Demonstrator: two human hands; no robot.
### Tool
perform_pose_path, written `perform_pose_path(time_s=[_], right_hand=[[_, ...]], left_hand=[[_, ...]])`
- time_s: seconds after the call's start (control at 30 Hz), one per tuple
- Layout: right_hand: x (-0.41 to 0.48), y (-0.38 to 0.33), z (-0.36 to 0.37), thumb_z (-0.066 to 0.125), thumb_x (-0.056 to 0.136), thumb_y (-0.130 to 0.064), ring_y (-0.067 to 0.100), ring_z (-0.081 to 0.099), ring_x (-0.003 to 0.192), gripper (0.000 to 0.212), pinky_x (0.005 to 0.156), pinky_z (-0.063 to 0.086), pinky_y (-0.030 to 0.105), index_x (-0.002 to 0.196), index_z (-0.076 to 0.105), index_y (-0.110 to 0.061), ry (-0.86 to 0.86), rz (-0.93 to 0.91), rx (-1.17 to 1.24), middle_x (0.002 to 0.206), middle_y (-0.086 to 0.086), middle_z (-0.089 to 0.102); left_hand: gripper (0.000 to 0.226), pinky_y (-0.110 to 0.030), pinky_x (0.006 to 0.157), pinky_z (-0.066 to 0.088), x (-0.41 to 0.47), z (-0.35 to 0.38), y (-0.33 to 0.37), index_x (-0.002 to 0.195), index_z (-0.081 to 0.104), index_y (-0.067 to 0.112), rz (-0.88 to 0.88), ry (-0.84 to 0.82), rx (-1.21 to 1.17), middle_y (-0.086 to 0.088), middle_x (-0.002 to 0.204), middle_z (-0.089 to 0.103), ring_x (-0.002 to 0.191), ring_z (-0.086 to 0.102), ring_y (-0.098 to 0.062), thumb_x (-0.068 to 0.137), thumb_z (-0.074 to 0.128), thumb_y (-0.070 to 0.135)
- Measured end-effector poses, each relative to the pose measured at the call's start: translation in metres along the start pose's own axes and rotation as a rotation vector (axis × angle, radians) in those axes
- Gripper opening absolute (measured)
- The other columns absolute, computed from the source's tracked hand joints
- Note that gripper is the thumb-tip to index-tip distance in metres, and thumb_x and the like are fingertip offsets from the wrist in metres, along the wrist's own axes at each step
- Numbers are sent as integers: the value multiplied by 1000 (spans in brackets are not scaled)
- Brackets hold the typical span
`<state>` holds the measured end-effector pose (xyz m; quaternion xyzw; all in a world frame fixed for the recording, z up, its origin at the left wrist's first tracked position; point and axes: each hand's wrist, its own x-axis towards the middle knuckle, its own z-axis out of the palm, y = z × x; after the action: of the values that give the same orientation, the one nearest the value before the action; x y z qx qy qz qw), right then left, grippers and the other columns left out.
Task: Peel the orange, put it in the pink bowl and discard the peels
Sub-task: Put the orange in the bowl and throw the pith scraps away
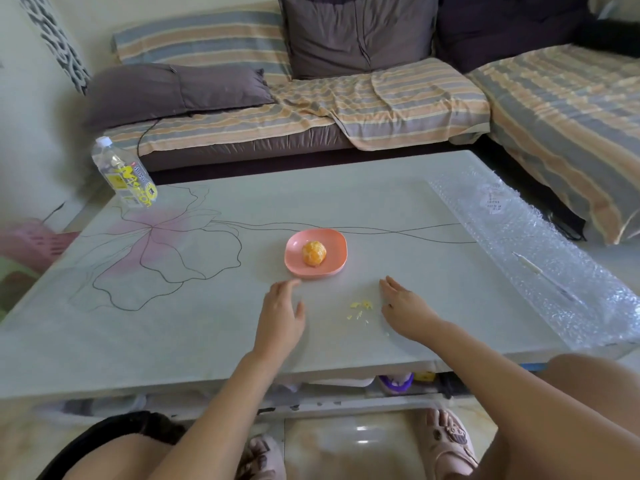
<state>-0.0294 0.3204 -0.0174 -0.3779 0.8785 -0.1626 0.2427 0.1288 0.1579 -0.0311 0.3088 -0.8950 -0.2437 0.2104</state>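
table [242, 334]: smooth, glossy | pink bowl [334, 237]: matt plastic | bottle [124, 174]: clear plastic | sofa cover [381, 95]: striped cloth

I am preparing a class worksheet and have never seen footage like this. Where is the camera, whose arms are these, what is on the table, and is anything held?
No machine here. One camera, worn on a person's head, looks forward and down, so the bare arms are the wearer's own. The left hand and right hand are open, fingers straight, low over the table, holding nothing. A peeled orange sits in the pink bowl. Yellow peel scraps lie between the hands. A plastic bottle is at the far left corner; bubble wrap covers the table's right side.
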Motion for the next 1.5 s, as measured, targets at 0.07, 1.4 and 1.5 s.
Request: perform_pose_path(time_s=[0.07, 1.4, 1.5], right_hand=[[4, -6, 10, 31, 98, -12, 25, 7, 145, 54, 114, 11, 28, 146, 11, 2, 29, 13, -2, 157, 16, 4], [-20, 15, 19, 35, 93, -9, 15, 29, 139, 50, 112, 17, 21, 142, 40, -17, 66, -191, -140, 152, -2, 31], [-35, 13, 28, 34, 91, -6, 15, 29, 139, 52, 112, 17, 21, 142, 39, -17, 47, -248, -170, 152, -2, 31]], left_hand=[[40, -25, 103, 31, -23, 11, -5, 130, 49, 6, -59, -69, -14, -12, 132, 49, 125, 44, -26, 90, 53, 8], [20, -4, 84, 37, -87, 12, 4, 105, 64, 19, -141, -14, -380, 7, 109, 64, 100, 57, -4, 91, 55, 10], [17, -15, 71, 49, -96, 17, 21, 88, 68, 17, -376, -60, -771, 2, 84, 68, 78, 63, -11, 92, 54, 8]])
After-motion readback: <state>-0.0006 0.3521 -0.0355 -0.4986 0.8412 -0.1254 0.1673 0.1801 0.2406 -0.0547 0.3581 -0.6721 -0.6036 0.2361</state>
